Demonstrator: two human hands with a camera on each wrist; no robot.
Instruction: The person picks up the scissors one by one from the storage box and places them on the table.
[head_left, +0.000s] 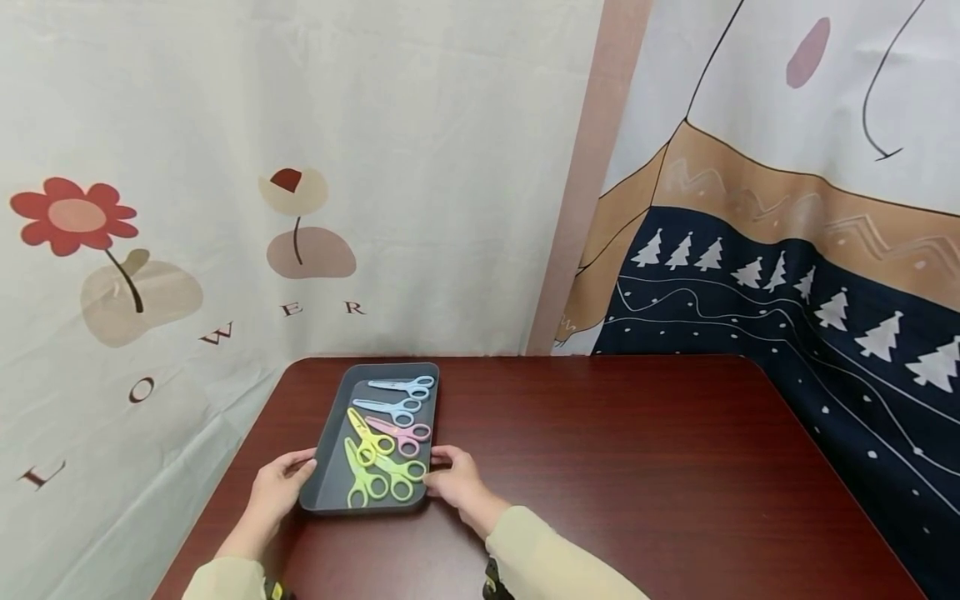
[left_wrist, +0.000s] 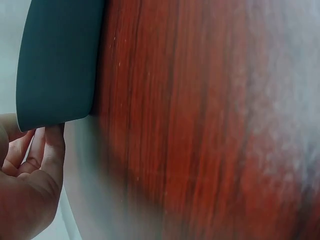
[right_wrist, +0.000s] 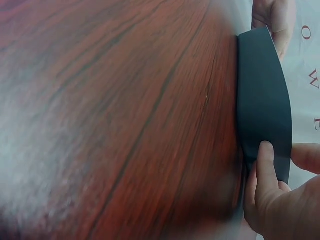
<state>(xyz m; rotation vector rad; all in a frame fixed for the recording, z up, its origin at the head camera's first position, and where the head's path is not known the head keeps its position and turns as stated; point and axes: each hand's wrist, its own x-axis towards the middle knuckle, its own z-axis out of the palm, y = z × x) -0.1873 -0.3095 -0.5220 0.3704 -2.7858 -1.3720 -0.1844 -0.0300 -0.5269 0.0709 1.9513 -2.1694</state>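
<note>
A dark grey rectangular tray (head_left: 327, 483) lies on the left part of the table, with several pairs of small plastic scissors in it. Two light-blue scissors (head_left: 386, 408) are at its far end, pink scissors (head_left: 390, 429) and yellow scissors (head_left: 360, 425) in the middle, two green scissors (head_left: 355, 462) nearest me. My left hand (head_left: 273, 492) grips the tray's left edge near the front corner. On the opposite side my right hand (head_left: 459, 482) pinches the wall between thumb and fingers. Both wrist views show fingers against the tray's outer wall (right_wrist: 265, 90).
The tray rests on a reddish-brown wooden table (head_left: 600, 467) with rounded far corners. Behind it hangs a pale curtain (head_left: 450, 167) printed with flowers and letters, and a dark-blue fabric panel (head_left: 712, 308) with white trees is at the right.
</note>
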